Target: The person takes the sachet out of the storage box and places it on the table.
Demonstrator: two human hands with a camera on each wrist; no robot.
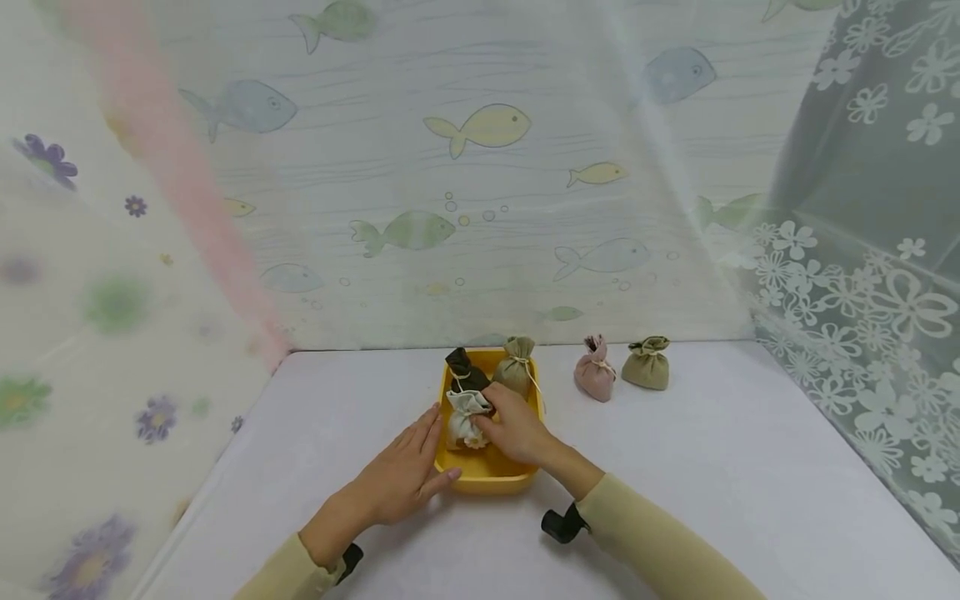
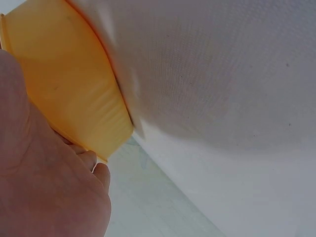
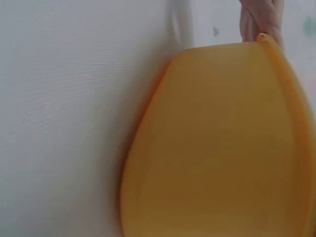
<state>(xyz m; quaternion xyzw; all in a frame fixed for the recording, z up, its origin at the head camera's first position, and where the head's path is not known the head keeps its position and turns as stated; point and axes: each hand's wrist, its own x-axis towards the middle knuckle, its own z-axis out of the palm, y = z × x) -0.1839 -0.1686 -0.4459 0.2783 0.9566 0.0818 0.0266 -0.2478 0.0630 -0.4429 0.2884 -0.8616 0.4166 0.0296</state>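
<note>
A yellow plastic basin (image 1: 487, 485) stands on the white table with small tied cloth pouches in it. My right hand (image 1: 516, 427) reaches over its right side and grips a white pouch (image 1: 465, 425) with a flower trim. Behind that sit a black pouch (image 1: 463, 369) at the left and an olive-beige pouch (image 1: 513, 367) at the right, inside the far end. Along the basin's left rim rests my left hand (image 1: 401, 471), fingers straight and thumb spread toward the near corner. In the left wrist view, the left hand (image 2: 49, 173) lies against the basin wall (image 2: 69, 74).
Right of the basin, a pink pouch (image 1: 595, 372) and an olive-green pouch (image 1: 647, 365) stand near the table's back edge. A fish-print curtain (image 1: 480, 217) hangs behind the table, with a flowered sheet (image 1: 97, 333) at left and a lace-patterned curtain (image 1: 862, 333) at right.
</note>
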